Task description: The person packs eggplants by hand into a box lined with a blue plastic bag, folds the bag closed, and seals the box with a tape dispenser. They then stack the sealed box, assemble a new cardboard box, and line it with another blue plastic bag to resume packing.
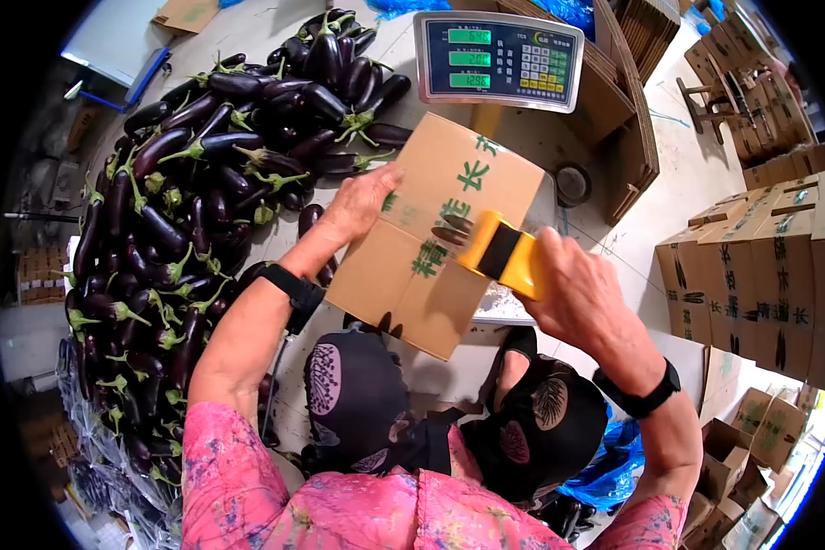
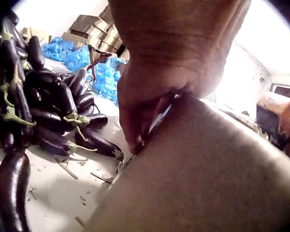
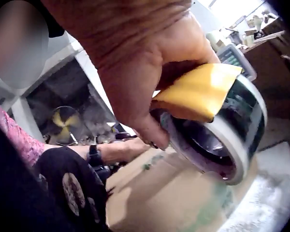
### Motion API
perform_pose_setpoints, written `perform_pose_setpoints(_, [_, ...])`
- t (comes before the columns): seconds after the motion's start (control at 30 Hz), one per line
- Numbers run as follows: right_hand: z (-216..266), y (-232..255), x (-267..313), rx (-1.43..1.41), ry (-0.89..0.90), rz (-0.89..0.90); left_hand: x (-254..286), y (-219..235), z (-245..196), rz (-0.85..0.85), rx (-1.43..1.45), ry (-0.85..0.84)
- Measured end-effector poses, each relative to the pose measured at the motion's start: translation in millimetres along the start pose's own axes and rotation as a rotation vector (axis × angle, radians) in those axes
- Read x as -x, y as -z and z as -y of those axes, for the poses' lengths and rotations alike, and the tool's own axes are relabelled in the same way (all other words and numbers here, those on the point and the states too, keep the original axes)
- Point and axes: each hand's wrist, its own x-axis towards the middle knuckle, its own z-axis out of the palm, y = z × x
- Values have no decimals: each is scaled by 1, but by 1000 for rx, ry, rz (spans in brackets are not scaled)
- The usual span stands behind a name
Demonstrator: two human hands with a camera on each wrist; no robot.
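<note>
A cardboard box [image 1: 385,266] with green printed characters and dark eggplant pictures lies tilted over the person's knees. The left hand [image 1: 365,203] grips its left edge, and the left wrist view has that hand's fingers [image 2: 130,121] bent over the board's rim. In the right hand [image 1: 579,286] is a yellow tape dispenser [image 1: 528,266], held over the right part of the box. Seen from the right wrist, the dispenser [image 3: 203,92] carries a wide tape roll [image 3: 249,116] close over the cardboard. A large heap of eggplants [image 1: 238,147] lies left of the left hand.
A weighing scale display [image 1: 497,60] stands beyond the box, its platform [image 1: 504,307] partly hidden below the box. Flattened cardboard [image 1: 628,119] leans at the right of the display. Printed boxes [image 1: 752,275] are stacked farther right, and blue plastic [image 1: 614,467] lies by the right knee.
</note>
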Motion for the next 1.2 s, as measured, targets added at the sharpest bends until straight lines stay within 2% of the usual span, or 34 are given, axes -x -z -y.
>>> perform_pose_setpoints(0.07, [-19, -12, 22, 6, -49, 23, 0, 4, -1, 19, -28, 32])
perform_pose_setpoints(0.23, [-74, -78, 53, -105, -46, -77, -2, 3, 8, -23, -84, -9])
perform_pose_setpoints(0.33, [-96, -106, 68, -168, -33, -139, -1, 8, -6, 58, -40, 98])
perform_pose_setpoints(0.4, [-109, -122, 71, -190, -25, -173, 0, 7, -7, 42, -41, 112])
perform_pose_setpoints(0.53, [-140, -157, 93, -233, -54, -168, -1, 6, 0, 21, -22, 112])
perform_pose_setpoints(0.67, [-161, -177, 137, -132, -195, -55, -5, 8, 12, 50, -5, 157])
perform_pose_setpoints(0.77, [-151, -168, 143, -27, -257, 2, -3, 4, 7, 14, 21, 131])
perform_pose_setpoints(0.83, [-122, -149, 119, 28, -308, 28, -4, 4, 11, 10, 16, 138])
perform_pose_setpoints(0.93, [-100, -156, 69, 99, -344, 69, -6, 5, 12, 32, 24, 151])
perform_pose_setpoints(1.0, [-90, -177, 23, -11, -310, 124, -6, 2, 14, 29, 49, 141])
perform_pose_setpoints(1.03, [-85, -195, 4, 65, -83, -2, -5, 1, 13, 32, 63, 140])
perform_pose_setpoints(1.07, [-70, -203, -19, 288, -122, 30, -5, 1, 12, 32, 76, 136])
perform_pose_setpoints(1.1, [-63, -191, -31, 480, 50, 113, -7, 2, 13, 34, 89, 131])
perform_pose_setpoints(1.2, [-65, -182, -38, 353, 18, 148, -8, 1, 12, 63, 143, 87])
